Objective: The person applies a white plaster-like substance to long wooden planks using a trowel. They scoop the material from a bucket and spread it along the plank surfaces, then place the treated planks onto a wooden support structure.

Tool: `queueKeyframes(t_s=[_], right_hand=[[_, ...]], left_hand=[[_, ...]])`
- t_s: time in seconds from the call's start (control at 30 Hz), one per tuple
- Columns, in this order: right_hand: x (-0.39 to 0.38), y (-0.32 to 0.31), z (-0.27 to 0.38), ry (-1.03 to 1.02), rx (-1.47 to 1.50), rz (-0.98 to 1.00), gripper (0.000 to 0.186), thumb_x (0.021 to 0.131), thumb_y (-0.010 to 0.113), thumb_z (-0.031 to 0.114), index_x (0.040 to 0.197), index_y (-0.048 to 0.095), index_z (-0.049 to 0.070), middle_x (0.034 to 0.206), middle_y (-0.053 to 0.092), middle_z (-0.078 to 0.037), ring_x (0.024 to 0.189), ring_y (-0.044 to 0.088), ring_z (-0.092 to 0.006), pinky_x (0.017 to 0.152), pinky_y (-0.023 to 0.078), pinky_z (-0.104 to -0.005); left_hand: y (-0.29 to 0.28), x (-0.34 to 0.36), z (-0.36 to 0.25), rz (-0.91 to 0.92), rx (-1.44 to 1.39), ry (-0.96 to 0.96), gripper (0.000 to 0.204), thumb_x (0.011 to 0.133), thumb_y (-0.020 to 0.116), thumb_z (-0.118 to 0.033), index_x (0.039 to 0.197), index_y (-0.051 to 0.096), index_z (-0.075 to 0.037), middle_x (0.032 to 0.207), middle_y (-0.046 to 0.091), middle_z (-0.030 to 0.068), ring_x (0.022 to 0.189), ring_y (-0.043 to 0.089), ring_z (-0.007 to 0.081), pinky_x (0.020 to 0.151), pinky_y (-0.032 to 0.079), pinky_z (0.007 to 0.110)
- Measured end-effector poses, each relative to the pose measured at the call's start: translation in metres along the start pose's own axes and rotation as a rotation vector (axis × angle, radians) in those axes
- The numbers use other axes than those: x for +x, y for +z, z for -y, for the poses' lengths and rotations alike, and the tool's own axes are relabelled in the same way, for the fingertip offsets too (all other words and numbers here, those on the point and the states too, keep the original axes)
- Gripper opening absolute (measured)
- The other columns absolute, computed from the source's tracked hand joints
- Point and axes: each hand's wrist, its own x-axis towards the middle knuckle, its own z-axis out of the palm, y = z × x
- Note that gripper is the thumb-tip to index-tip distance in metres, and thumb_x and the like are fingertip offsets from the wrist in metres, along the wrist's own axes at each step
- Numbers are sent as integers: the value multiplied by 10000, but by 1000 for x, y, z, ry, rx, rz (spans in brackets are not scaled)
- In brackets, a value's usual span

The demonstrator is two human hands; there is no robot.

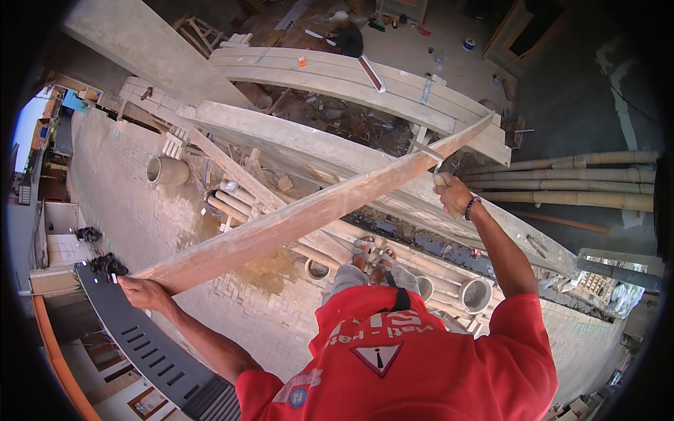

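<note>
Left hand (pixel 145 293) grips the left end of the plank (pixel 302 217), left arm (pixel 207 340) reaching outward; right hand (pixel 455 196), fingers curled closed, is near the plank's right end, right arm (pixel 507 252) slightly bent.

A: From where does the camera look?
B: It sits on the person's head and faces steeply down; the red shirt (pixel 456 361) is very near, at the lower edge.
A: And what is farther?
B: The paved ground (pixel 123 200), well below; straight edges bend toward the rim.
</note>
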Motion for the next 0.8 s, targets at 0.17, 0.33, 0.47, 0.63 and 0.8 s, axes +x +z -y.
queueKeyframes(t_s=[0.17, 0.33, 0.47, 0.63, 0.8], right_hand=[[7, -7, -23, 96, 59, -95, 392, 822, 620, 157, 1172, 512, 16, 789, 572, -101, 565, 559, -176, 454, 500, -350], [-12, 1, -6, -44, -155, -148, 546, 805, 617, 167, 1319, 471, 53, 900, 634, -183, 607, 627, -225, 498, 524, -362], [-46, 36, 36, -214, -277, 68, 569, 793, 607, 168, 1332, 464, 56, 896, 644, -250, 684, 661, -329, 639, 539, -422], [-77, 94, 100, -593, -427, 173, 563, 799, 593, 185, 1327, 455, 48, 917, 627, -319, 878, 605, -484, 799, 478, -521], [-109, 147, 173, -799, -449, 350, 571, 800, 578, 180, 1328, 431, 19, 924, 614, -338, 907, 585, -501, 830, 452, -547]], left_hand=[[1, 3, 11, -44, 5, 48, 543, 1018, 336, -350, 966, 623, 108, 964, 636, 294, 850, 576, 477, 739, 433, 510], [-5, 2, 0, -9, 5, -1, 542, 1013, 359, -340, 879, 597, 128, 854, 617, 310, 763, 546, 480, 691, 407, 511], [-6, 7, -18, 10, -45, -7, 501, 1016, 345, -330, 877, 598, 79, 811, 618, 289, 733, 547, 482, 650, 405, 510], [-8, 5, -20, 12, -5, -61, 497, 1013, 346, -333, 852, 601, 62, 780, 624, 268, 701, 557, 470, 620, 404, 511], [-13, 0, -31, 18, -12, -97, 478, 1006, 357, -335, 854, 614, 39, 776, 624, 255, 711, 569, 456, 626, 411, 509]])
